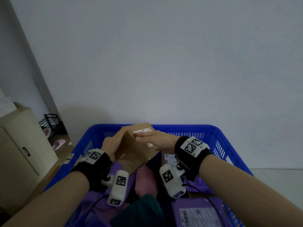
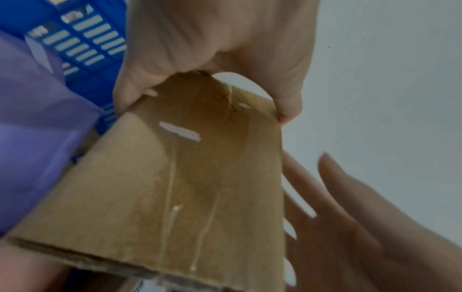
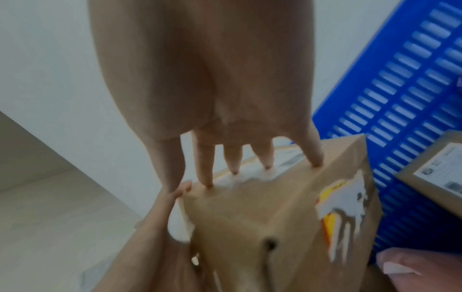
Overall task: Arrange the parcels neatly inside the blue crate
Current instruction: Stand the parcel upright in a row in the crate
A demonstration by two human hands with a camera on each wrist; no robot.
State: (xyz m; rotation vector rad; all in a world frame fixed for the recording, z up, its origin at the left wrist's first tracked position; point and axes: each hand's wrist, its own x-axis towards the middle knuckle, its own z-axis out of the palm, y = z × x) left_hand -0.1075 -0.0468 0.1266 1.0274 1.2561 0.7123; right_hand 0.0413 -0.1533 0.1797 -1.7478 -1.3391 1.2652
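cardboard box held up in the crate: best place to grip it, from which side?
Grip the cardboard box across two opposite flat faces, one hand per side. It sits tilted on one corner, so a single-edge pinch would probably swing. The left hand grips its left edge; the right hand lies flat on top.

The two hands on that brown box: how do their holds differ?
The left hand curls its fingers round the cardboard box's edge, gripping it. The right hand lies flatter, straight fingers resting on the box's labelled top. The left holds the left side, the right the upper right. Both touch the same box above the blue crate.
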